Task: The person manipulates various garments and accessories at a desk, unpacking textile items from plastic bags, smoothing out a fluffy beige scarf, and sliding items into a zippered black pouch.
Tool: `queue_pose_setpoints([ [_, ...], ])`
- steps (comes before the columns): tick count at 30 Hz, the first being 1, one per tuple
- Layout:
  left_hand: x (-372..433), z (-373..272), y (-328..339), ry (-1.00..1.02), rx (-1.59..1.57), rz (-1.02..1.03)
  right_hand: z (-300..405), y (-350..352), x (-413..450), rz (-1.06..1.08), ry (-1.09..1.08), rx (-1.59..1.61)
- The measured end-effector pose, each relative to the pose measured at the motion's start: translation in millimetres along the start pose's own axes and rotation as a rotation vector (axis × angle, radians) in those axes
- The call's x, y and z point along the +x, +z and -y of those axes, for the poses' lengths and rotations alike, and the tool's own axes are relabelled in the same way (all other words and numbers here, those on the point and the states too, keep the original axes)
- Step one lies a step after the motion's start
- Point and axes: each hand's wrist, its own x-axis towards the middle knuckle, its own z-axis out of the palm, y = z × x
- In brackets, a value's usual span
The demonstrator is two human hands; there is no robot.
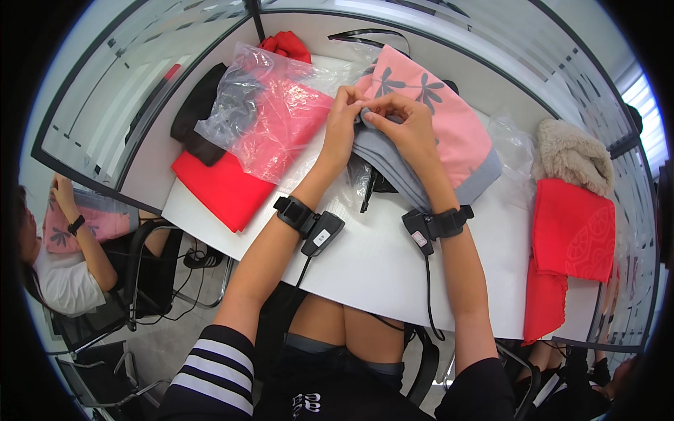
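Note:
Both hands meet over a folded pink cloth with grey leaf shapes and a grey border. My left hand pinches a rolled bit of the cloth's grey edge between thumb and finger. Close beside it, my right hand pinches the same grey part. Grey folded layers hang beneath the fingers towards me. Each wrist wears a black strap with a small cabled box. Left of the hands, a clear plastic bag lies over pinkish-red fabric.
On the white table lie a folded red cloth, a dark cloth, more red cloth and a beige fluffy item. Partitions border it. Another person sits at the left with similar pink cloth; another is at lower right.

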Motion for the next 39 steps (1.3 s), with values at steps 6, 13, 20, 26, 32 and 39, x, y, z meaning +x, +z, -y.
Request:
queue_pose_setpoints([
  [6,-1,-3,1,-0.007,0.019,0.004,2,1,0,0.007,0.003,0.009],
  [13,-2,0,2,0.033,0.093,-0.057,1,2,1,0.006,-0.037,-0.1],
  [20,-3,0,2,0.054,0.113,-0.057,-1,3,0,-0.006,-0.07,-0.196],
  [26,-5,-3,1,0.038,0.111,-0.05,-2,5,0,0.0,-0.083,-0.214],
  [32,-4,-4,3,0.045,0.129,-0.06,7,4,1,0.069,-0.179,-0.285],
  [39,-3,-1,-1,0.017,0.079,-0.032,9,5,1,0.071,-0.107,-0.233],
])
